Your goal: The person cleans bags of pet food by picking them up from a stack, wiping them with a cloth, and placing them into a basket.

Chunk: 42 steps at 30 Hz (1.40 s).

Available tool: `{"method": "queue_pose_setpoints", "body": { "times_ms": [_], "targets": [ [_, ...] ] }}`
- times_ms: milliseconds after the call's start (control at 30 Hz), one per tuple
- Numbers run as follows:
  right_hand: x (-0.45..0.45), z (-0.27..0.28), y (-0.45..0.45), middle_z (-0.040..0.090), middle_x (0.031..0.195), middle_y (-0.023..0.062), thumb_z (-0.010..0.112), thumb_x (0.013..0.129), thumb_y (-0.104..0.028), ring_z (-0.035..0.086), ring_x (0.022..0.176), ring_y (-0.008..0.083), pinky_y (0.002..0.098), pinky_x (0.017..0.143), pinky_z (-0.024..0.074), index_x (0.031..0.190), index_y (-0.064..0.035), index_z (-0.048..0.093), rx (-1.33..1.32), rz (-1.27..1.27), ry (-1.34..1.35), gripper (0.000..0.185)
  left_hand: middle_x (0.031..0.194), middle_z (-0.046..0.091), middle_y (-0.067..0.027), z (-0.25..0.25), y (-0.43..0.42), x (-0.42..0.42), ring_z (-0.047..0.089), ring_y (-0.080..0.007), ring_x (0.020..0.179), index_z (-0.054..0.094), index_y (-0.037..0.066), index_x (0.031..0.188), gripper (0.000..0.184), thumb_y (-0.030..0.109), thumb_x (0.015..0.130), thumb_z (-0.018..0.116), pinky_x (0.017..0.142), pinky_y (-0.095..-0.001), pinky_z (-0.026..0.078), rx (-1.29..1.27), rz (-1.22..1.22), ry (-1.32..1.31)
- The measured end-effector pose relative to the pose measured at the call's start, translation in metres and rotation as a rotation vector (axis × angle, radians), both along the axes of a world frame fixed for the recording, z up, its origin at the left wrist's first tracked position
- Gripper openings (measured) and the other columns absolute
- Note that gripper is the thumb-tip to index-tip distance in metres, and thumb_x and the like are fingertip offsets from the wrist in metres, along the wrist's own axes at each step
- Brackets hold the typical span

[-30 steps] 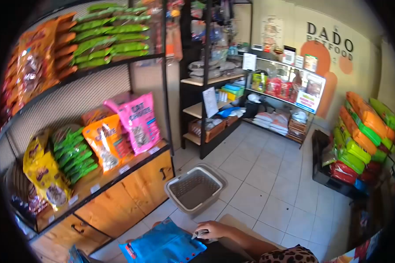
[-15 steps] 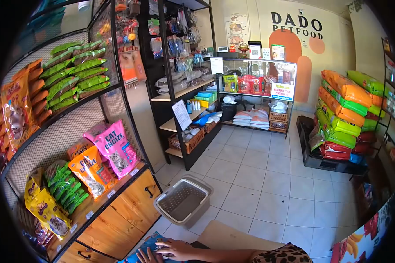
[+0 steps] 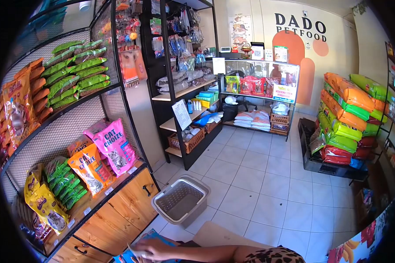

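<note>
Head camera: the right hand (image 3: 156, 249) lay blurred over a blue bag (image 3: 125, 256) at the bottom edge, farther left than half a second earlier, when two hands met there. Something pale (image 3: 136, 248) showed by its fingers; whether they gripped it could not be told. The left hand could not be made out. One second earlier the bag's broad face had been in sight; now only parts of it showed around the hand.

A beige flat surface (image 3: 228, 236) lay beyond the forearm; what bore the bag was hidden. Farther out, a grey basket (image 3: 181, 204) stood on the pale tiled floor (image 3: 263, 188), near a wooden cabinet (image 3: 123, 219) with bags along its top. Stacked sacks (image 3: 344, 109) rose at the right, and a glass display case (image 3: 254, 94) stood at the back.

"CAT CHOIZE" read clearly on the pink bag (image 3: 116, 149) and the orange bag (image 3: 91, 171), and "DADO PETFOOD" on the back wall (image 3: 333, 65). The shelf tags (image 3: 87, 211) were too small to read.
</note>
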State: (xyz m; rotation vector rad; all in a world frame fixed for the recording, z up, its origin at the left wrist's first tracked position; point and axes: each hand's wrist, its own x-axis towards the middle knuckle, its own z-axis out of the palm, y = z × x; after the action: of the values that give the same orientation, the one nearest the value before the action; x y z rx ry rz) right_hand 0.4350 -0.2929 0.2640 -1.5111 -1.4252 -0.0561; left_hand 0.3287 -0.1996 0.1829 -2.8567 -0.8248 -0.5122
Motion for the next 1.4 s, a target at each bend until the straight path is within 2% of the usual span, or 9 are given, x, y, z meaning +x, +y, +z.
{"method": "queue_pose_setpoints", "body": {
  "times_ms": [100, 167, 333, 600, 767, 1000, 1167, 1267, 1400],
  "targets": [
    [0.001, -0.026, 0.02, 0.054, 0.102, 0.0061, 0.064, 0.08, -0.021, 0.055, 0.09, 0.0266, 0.0372, 0.075, 0.0458, 0.093, -0.0144, 0.064, -0.185, -0.003, -0.104, 0.015, 0.153, 0.031, -0.0126, -0.001, 0.003, -0.001, 0.024, -0.034, 0.142, 0.037, 0.016, 0.145, 0.061, 0.031, 0.087, 0.047, 0.106, -0.0554, 0.029, 0.003, 0.004, 0.009],
    [0.02, -0.035, 0.027, 0.055, 0.11, 0.0121, 0.067, 0.077, -0.005, 0.059, 0.087, 0.0294, 0.0369, 0.07, 0.048, 0.115, -0.0102, 0.061, -0.214, -0.049, -0.036, 0.039, 0.153, 0.031, -0.0122, -0.001, 0.007, -0.001, 0.025, -0.0335, 0.142, 0.037, 0.015, 0.145, 0.062, 0.031, 0.086, 0.048, 0.106, -0.0551, 0.029, 0.007, 0.013, 0.016],
    [0.059, -0.027, 0.036, 0.054, 0.107, 0.0095, 0.06, 0.083, -0.013, 0.059, 0.081, 0.0263, 0.0384, 0.068, 0.0484, 0.11, -0.012, 0.06, -0.452, -0.63, -0.159, 0.027, 0.153, 0.031, -0.0117, -0.02, 0.016, -0.001, 0.025, -0.0327, 0.142, 0.038, 0.015, 0.144, 0.063, 0.032, 0.085, 0.05, 0.106, -0.0547, 0.029, 0.023, -0.013, 0.026],
    [0.015, 0.009, 0.005, 0.057, 0.095, 0.0073, 0.062, 0.084, -0.016, 0.058, 0.078, 0.0285, 0.0375, 0.068, 0.0472, 0.093, -0.0106, 0.063, -0.194, 0.079, -0.101, 0.011, 0.153, 0.031, -0.0128, 0.047, -0.004, -0.012, 0.026, -0.0331, 0.142, 0.042, 0.013, 0.142, 0.062, 0.033, 0.084, 0.052, 0.105, -0.0555, 0.03, -0.235, -0.031, 0.118],
    [0.104, -0.018, 0.018, 0.066, 0.082, 0.0116, 0.059, 0.086, -0.024, 0.061, 0.067, 0.0298, 0.04, 0.056, 0.0454, 0.085, -0.0089, 0.069, -0.51, -0.56, 0.151, 0.018, 0.149, 0.038, -0.0135, 0.0, 0.004, -0.004, 0.031, -0.0348, 0.14, 0.051, 0.013, 0.135, 0.055, 0.033, 0.084, 0.054, 0.104, -0.0569, 0.03, -0.06, -0.041, -0.135],
    [0.02, -0.01, 0.003, 0.061, 0.104, 0.0073, 0.066, 0.079, -0.021, 0.062, 0.084, 0.0285, 0.0353, 0.067, 0.0489, 0.101, -0.0112, 0.069, -0.116, -0.139, -0.257, 0.024, 0.135, 0.052, -0.0174, 0.009, -0.003, -0.001, 0.042, -0.0346, 0.132, 0.069, 0.001, 0.103, 0.037, 0.031, 0.085, 0.057, 0.105, -0.0574, 0.028, 0.057, -0.041, -0.206],
    [0.084, -0.025, 0.042, 0.066, 0.095, 0.0114, 0.063, 0.081, -0.024, 0.063, 0.077, 0.0351, 0.0424, 0.062, 0.0492, 0.103, -0.0125, 0.066, -0.669, -0.473, 0.118, 0.026, 0.153, 0.029, -0.0195, 0.049, -0.012, -0.012, 0.021, -0.0379, 0.143, 0.046, 0.003, 0.139, 0.059, 0.029, 0.086, 0.05, 0.112, -0.059, 0.013, -0.36, -0.104, -0.071],
    [0.068, 0.006, 0.044, 0.061, 0.094, 0.0095, 0.066, 0.08, -0.021, 0.061, 0.068, 0.032, 0.0421, 0.056, 0.0477, 0.091, -0.0115, 0.066, -0.301, -0.701, -0.082, 0.015, 0.151, 0.033, -0.0186, 0.05, -0.013, -0.015, 0.025, -0.0371, 0.142, 0.046, 0.003, 0.139, 0.059, 0.028, 0.086, 0.05, 0.112, -0.0582, 0.013, -0.347, -0.099, -0.133],
    [0.016, 0.012, 0.026, 0.062, 0.096, 0.0088, 0.069, 0.077, -0.023, 0.062, 0.071, 0.031, 0.0401, 0.058, 0.0485, 0.091, -0.0108, 0.066, -0.212, -0.297, -0.096, 0.019, 0.151, 0.033, -0.018, 0.061, -0.013, -0.02, 0.023, -0.0359, 0.143, 0.047, 0.003, 0.137, 0.056, 0.029, 0.088, 0.05, 0.113, -0.0577, 0.013, -0.412, -0.074, -0.027]
  ]
}}
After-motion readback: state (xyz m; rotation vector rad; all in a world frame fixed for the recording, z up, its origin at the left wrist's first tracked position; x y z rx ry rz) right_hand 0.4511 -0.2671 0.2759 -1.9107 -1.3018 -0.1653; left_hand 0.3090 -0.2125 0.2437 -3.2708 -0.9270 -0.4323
